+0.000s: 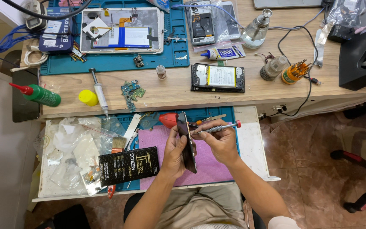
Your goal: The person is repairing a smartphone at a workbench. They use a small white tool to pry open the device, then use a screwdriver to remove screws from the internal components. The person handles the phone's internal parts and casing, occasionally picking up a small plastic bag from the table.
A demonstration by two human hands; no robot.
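Head camera looks down on the left hand (175, 153) gripping a dark phone (187, 142) edge-up above the purple mat (208, 163), while the right hand (220, 142) pinches a red-capped screwdriver (217, 127) whose tip meets the phone's upper edge. At 9 o'clock lies a black box (128, 165). A slipping tip could, I judge, scratch the phone or jab the left fingers

Green bottle (42, 95), yellow cap (88, 97), black box (128, 166)
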